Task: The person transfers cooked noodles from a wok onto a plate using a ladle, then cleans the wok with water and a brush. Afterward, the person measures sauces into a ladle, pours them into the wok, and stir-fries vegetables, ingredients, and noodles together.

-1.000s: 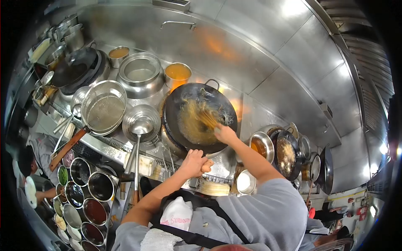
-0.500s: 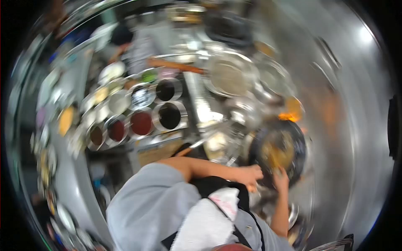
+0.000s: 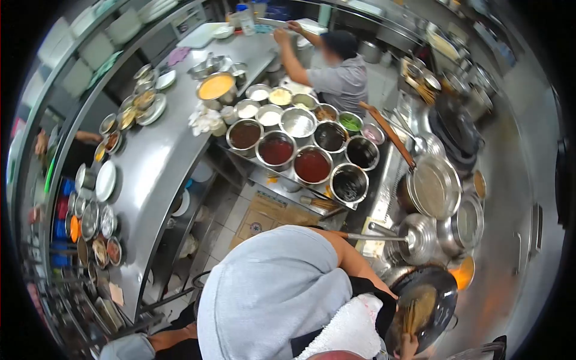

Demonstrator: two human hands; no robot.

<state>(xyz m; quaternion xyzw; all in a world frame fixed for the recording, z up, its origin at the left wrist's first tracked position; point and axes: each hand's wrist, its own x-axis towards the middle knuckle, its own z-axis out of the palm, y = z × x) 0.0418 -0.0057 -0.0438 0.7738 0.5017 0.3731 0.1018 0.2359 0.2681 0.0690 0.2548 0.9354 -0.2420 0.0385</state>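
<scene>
A dark wok [image 3: 445, 293] sits low on the right of the view, with cloudy yellowish liquid [image 3: 425, 300] in its bottom. My right hand [image 3: 409, 347] is closed around a bamboo wok brush [image 3: 410, 321], whose bristles reach into that liquid. Across my body my left forearm [image 3: 369, 277] runs toward the wok's near rim. The left hand itself is hidden behind my apron and the white towel [image 3: 345, 327].
Pots of sauces [image 3: 312, 165] stand left of the stove. A wooden-handled pan [image 3: 435, 186], a ladle [image 3: 384, 237] and an orange-filled container [image 3: 462, 273] lie beyond the wok. A co-worker [image 3: 345, 75] stands across the counter, arms raised. A steel counter [image 3: 162, 162] curves along the left.
My view has swung left and sharpened, so the wok now sits lower right. My left hand, visible near the wok before, is now hidden. The right hand still holds the brush.
</scene>
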